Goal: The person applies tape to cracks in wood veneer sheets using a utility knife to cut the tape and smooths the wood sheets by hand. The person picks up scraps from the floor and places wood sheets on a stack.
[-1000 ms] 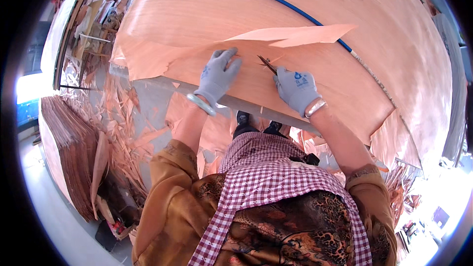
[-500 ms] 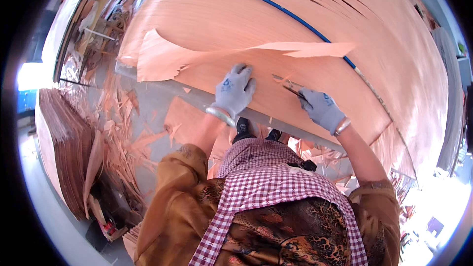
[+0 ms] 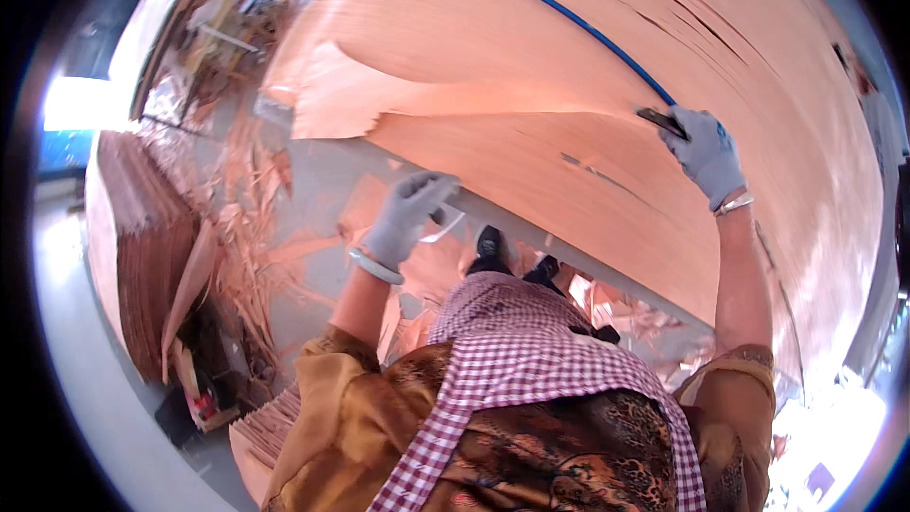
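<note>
My left hand (image 3: 408, 218), in a grey glove, hovers by the worktable's near edge with its fingers closed. A thin pale strip (image 3: 444, 228) shows at its fingertips and appears pinched there. My right hand (image 3: 706, 156), gloved too, is closed around a dark-handled cutting tool (image 3: 662, 121), whose blade I cannot make out. It is over the wood veneer sheet (image 3: 550, 147), at the visible end of a long blue strip (image 3: 569, 27). A loose, ragged-edged veneer piece (image 3: 332, 100) lies across the sheet's left part. A narrow slit (image 3: 607, 173) marks the sheet between my hands.
Veneer scraps (image 3: 251, 199) litter the floor at left. A thick stack of veneer sheets (image 3: 142, 237) stands on the far left, with another stack (image 3: 261, 446) at lower left. Long cracks (image 3: 706, 28) run through the sheet's far right. My shoes (image 3: 490, 245) are below the table edge.
My left hand has left the sheet and come back past the near edge, a pale strip now at its fingers. The right hand moved away and right, carrying the cutting tool to the blue strip.
</note>
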A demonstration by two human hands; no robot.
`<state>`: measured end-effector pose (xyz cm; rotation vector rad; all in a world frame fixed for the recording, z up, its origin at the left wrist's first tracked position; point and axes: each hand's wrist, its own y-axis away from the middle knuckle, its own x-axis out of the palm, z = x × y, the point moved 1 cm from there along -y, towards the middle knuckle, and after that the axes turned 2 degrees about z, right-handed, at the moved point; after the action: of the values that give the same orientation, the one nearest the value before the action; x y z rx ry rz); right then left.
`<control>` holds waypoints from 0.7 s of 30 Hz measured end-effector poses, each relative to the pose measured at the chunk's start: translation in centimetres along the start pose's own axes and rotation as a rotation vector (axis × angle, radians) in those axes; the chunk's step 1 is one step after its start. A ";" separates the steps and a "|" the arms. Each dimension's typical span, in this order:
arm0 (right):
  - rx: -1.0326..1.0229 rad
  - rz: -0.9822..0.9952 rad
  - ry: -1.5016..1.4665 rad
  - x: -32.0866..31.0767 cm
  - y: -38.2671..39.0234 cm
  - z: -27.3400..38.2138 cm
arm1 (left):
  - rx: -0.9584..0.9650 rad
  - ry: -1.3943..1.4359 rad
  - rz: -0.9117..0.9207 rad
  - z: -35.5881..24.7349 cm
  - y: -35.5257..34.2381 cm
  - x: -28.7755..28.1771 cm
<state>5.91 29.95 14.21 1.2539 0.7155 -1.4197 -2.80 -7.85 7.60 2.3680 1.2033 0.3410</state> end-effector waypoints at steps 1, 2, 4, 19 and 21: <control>0.123 0.198 -0.086 -1.3 0.5 1.2 | -0.035 0.036 0.008 0.0 -0.6 0.2; 0.068 0.231 -0.281 -1.7 1.1 0.6 | -0.058 0.055 -0.003 -0.5 -1.0 0.2; -0.053 0.292 -0.672 -2.3 2.2 -0.9 | -0.066 0.129 -0.033 -0.3 -1.9 0.6; 0.037 0.417 -0.546 4.0 1.3 -9.6 | 0.556 -1.527 -0.203 -2.7 -7.5 7.3; 0.206 0.354 -0.998 3.2 1.0 -9.4 | 0.535 -1.519 -0.216 -2.6 -8.4 6.9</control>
<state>10.08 37.31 8.86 0.6161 -0.3217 -1.5932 -5.67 2.81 5.67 1.8646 0.6969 -1.6930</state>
